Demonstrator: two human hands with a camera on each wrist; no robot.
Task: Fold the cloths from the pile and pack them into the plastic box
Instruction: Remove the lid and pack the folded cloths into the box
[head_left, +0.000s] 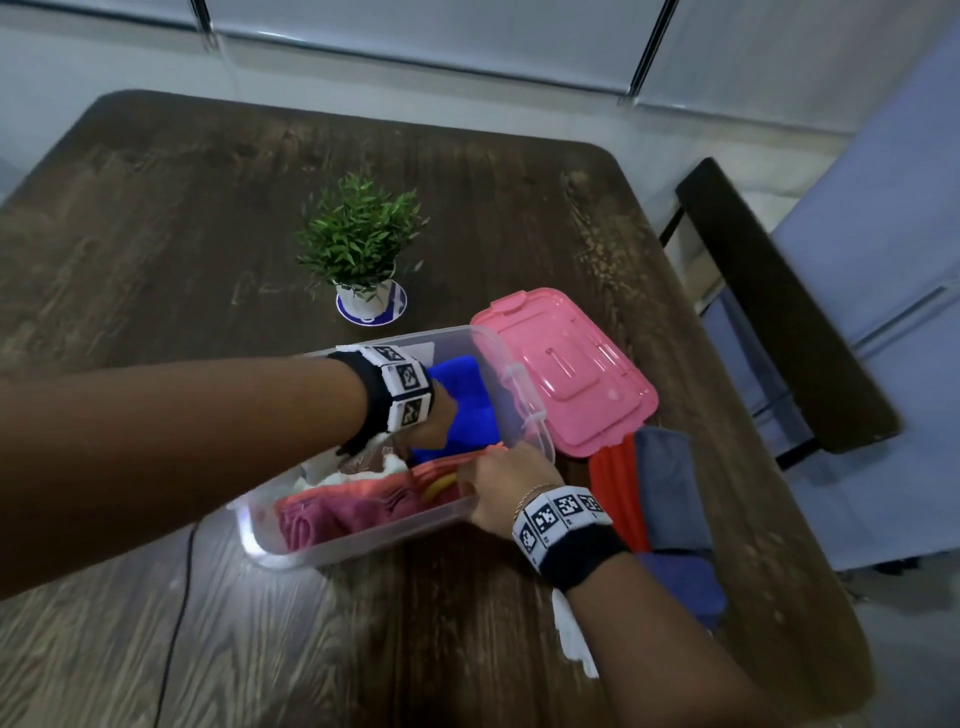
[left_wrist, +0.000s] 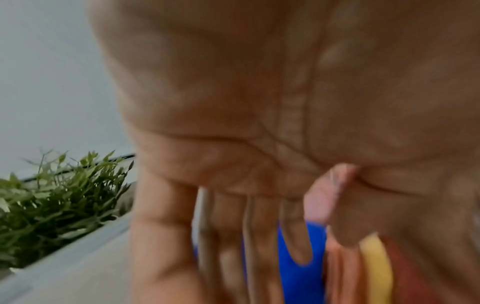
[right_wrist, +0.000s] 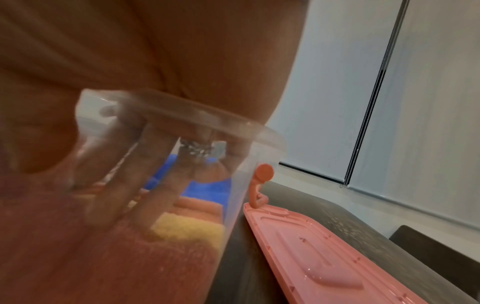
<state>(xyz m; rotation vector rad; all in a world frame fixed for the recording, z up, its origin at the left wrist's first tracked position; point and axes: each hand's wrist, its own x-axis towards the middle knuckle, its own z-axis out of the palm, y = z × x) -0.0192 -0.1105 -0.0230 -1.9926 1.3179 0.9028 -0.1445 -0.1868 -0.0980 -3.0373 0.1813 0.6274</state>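
Both hands reach inside the box (head_left: 363, 540), the packing step. The left hand (head_left: 434, 421), fingers straight, presses the blue cloth (head_left: 470, 400); the right hand (head_left: 506, 486) curls over the near rim onto the orange cloth (head_left: 441, 465). Next, likely fetching from the pile (head_left: 660, 488) beside the right wrist.

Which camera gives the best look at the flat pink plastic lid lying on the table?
The head view: the flat pink plastic lid shows whole there, lying beside the clear plastic box. The right wrist view shows only its near part, at a steep slant. In the left wrist view, no lid can be made out.
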